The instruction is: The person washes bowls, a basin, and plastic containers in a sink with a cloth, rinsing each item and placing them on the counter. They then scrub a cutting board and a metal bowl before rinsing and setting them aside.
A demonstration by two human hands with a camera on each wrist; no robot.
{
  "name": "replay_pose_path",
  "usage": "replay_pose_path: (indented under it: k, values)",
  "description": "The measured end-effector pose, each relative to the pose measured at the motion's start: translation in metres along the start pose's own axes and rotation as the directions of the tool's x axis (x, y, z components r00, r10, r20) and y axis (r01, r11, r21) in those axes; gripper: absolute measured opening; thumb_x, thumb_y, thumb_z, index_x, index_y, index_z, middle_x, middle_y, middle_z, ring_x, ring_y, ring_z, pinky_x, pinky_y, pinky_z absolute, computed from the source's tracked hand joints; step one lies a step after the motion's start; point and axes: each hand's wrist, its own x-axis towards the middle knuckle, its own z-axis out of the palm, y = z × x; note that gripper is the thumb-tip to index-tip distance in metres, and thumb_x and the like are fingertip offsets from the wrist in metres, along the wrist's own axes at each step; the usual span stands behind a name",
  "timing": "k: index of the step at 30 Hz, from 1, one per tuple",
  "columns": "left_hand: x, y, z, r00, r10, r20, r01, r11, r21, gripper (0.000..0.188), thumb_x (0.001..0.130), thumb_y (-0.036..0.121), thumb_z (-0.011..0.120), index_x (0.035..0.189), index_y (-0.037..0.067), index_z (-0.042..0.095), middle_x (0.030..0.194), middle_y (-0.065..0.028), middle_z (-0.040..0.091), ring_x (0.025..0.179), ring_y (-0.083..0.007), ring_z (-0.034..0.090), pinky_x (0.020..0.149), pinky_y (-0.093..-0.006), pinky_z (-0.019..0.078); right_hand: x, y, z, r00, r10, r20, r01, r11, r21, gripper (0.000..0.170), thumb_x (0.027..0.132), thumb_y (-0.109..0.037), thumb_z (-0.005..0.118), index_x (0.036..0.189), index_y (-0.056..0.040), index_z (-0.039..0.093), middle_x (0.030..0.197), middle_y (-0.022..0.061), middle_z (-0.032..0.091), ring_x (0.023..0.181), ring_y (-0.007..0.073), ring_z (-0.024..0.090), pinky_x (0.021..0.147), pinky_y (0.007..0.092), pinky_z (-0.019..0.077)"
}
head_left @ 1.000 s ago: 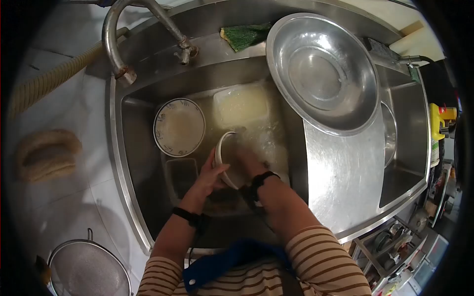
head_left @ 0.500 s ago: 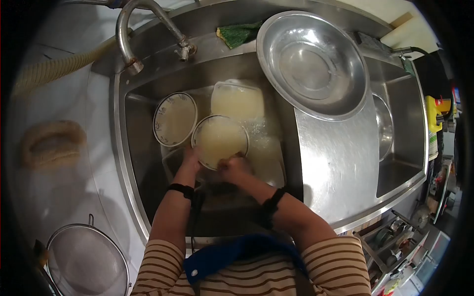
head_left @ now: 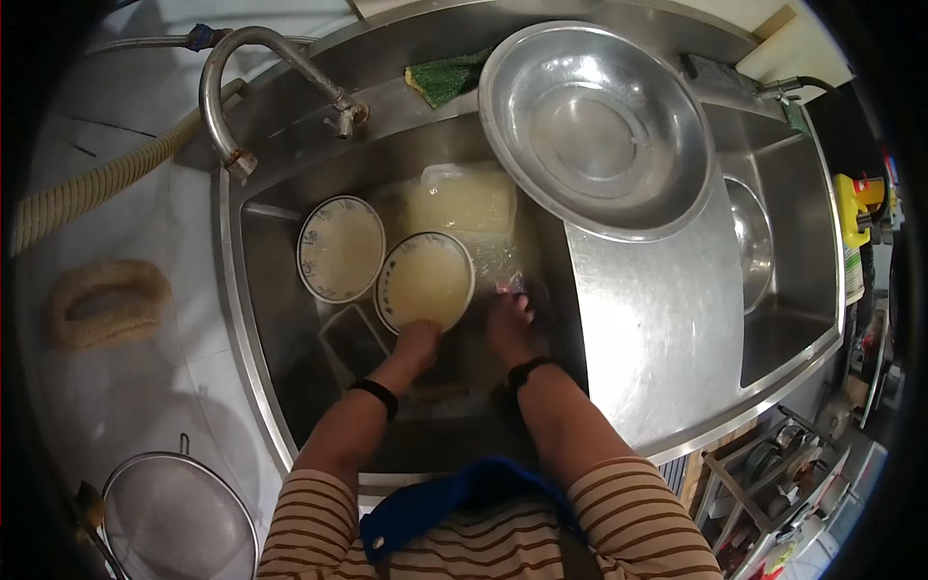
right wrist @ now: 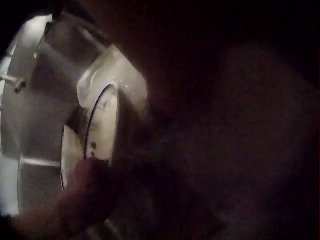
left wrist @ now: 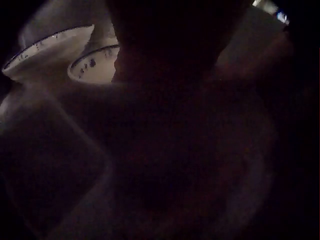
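Observation:
In the head view, the left hand [head_left: 416, 347] grips the near rim of a patterned bowl [head_left: 425, 282] that holds cloudy liquid. Beside it on the left sits a second patterned bowl [head_left: 341, 248]. The right hand [head_left: 512, 327] is at the water to the right of the bowl, its fingers partly hidden, with a small reddish patch near the fingertips; whether it holds something cannot be made out. A pale rectangular container [head_left: 462, 201] lies behind the bowls. Both bowls also show in the left wrist view, and the right wrist view catches the left hand [right wrist: 92, 185] at the bowl's rim.
A large metal basin [head_left: 594, 130] rests on the steel board [head_left: 657, 338] right of the sink. The faucet [head_left: 217, 106] curves over the back left corner, with a green cloth [head_left: 448, 79] on the back ledge. A clear container [head_left: 355, 338] lies under water, and a sieve [head_left: 179, 517] stands at lower left.
The bowl, tilted on its side at first, is now level with its inside facing up. The right hand has left its rim and moved right. The left hand has shifted to the near rim.

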Motion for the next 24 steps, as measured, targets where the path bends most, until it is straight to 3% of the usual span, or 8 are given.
replay_pose_path:
  k: [4, 5, 6, 8, 15, 17, 19, 24]
  values:
    - [-0.018, 0.001, -0.064, 0.993, -0.100, -0.057, 0.026, 0.678, -0.734, 0.024, 0.076, 0.011, 0.057, 0.097, -0.001, 0.056, 0.085, -0.0125, 0.062, 0.074, -0.0273, 0.060, 0.069, -0.0349, 0.0473, 0.015, -0.038, -0.098, 0.796, -0.322, 0.513, 0.409, 0.910, -0.064, 0.026, 0.072, -0.009, 0.054, 0.097, -0.0013, 0.059, 0.101, 0.0102, 0.058, 0.098, 0.0285, 0.053, 0.080, 0.0376, 0.0426]
    - [-0.023, 0.000, -0.070, 0.991, -0.111, -0.071, 0.023, 0.678, -0.735, 0.024, 0.076, 0.011, 0.057, 0.097, -0.001, 0.056, 0.085, -0.0125, 0.062, 0.074, -0.0273, 0.060, 0.069, -0.0349, 0.0473, 0.006, -0.044, -0.101, 0.896, -0.228, 0.380, 0.012, 0.870, 0.493, 0.026, 0.071, -0.006, 0.053, 0.096, -0.0001, 0.057, 0.096, 0.0129, 0.058, 0.092, 0.0270, 0.053, 0.081, 0.0367, 0.0424]
    - [-0.028, -0.001, -0.077, 0.984, -0.165, -0.060, 0.000, 0.341, -0.940, 0.026, 0.075, 0.008, 0.058, 0.099, -0.002, 0.056, 0.088, -0.0111, 0.061, 0.076, -0.0244, 0.060, 0.070, -0.0337, 0.0471, -0.004, -0.050, -0.106, 0.938, -0.057, 0.343, -0.296, 0.387, 0.873, 0.026, 0.070, -0.003, 0.051, 0.095, 0.0010, 0.055, 0.091, 0.0156, 0.058, 0.086, 0.0254, 0.053, 0.081, 0.0357, 0.0421]
    - [-0.035, -0.003, -0.087, 0.982, -0.185, 0.040, -0.009, -0.256, -0.967, 0.026, 0.074, 0.000, 0.058, 0.100, -0.002, 0.055, 0.093, -0.0070, 0.061, 0.080, -0.0194, 0.059, 0.073, -0.0311, 0.0469, -0.027, -0.062, -0.133, 0.970, -0.173, 0.170, -0.097, 0.366, 0.926, 0.027, 0.069, 0.003, 0.049, 0.095, -0.0004, 0.055, 0.090, 0.0134, 0.058, 0.084, 0.0268, 0.054, 0.079, 0.0333, 0.0430]
    - [-0.057, 0.028, -0.107, 0.992, -0.129, -0.009, -0.074, -0.512, -0.855, 0.030, 0.072, -0.002, 0.057, 0.102, -0.001, 0.055, 0.101, -0.0091, 0.057, 0.092, -0.0202, 0.055, 0.081, -0.0311, 0.0439, -0.097, -0.112, -0.178, 0.628, -0.638, -0.447, 0.775, 0.565, 0.283, 0.026, 0.068, -0.011, 0.061, 0.094, -0.0134, 0.060, 0.102, 0.0136, 0.053, 0.098, 0.0325, 0.046, 0.085, 0.0416, 0.0372]
    - [-0.068, 0.042, -0.111, 0.993, -0.115, 0.014, -0.068, -0.677, -0.733, 0.033, 0.070, -0.004, 0.057, 0.103, -0.001, 0.055, 0.104, -0.0096, 0.056, 0.096, -0.0206, 0.054, 0.083, -0.0311, 0.0428, -0.077, -0.122, -0.181, 0.636, -0.601, -0.484, 0.762, 0.590, 0.268, 0.024, 0.070, -0.014, 0.060, 0.094, -0.0155, 0.061, 0.099, 0.0137, 0.054, 0.095, 0.0333, 0.048, 0.084, 0.0419, 0.0382]
    - [-0.086, 0.019, -0.089, 0.992, -0.098, -0.075, -0.106, -0.358, -0.928, 0.036, 0.067, -0.006, 0.057, 0.103, -0.004, 0.054, 0.100, -0.0108, 0.057, 0.093, -0.0217, 0.056, 0.083, -0.0324, 0.0440, -0.047, -0.127, -0.170, 0.654, -0.572, -0.495, 0.742, 0.611, 0.275, 0.023, 0.072, -0.018, 0.059, 0.094, -0.0177, 0.062, 0.096, 0.0138, 0.056, 0.091, 0.0341, 0.050, 0.084, 0.0422, 0.0392]
    - [-0.116, 0.011, -0.094, 0.995, -0.008, -0.104, -0.096, -0.462, -0.882, 0.041, 0.065, -0.007, 0.056, 0.105, -0.008, 0.051, 0.100, -0.0152, 0.058, 0.092, -0.0254, 0.058, 0.083, -0.0351, 0.0456, 0.021, -0.112, -0.175, 0.666, -0.615, 0.422, -0.051, 0.527, 0.848, 0.024, 0.080, -0.026, 0.053, 0.094, -0.0077, 0.061, 0.082, 0.0119, 0.060, 0.075, 0.0294, 0.057, 0.065, 0.0371, 0.0475]
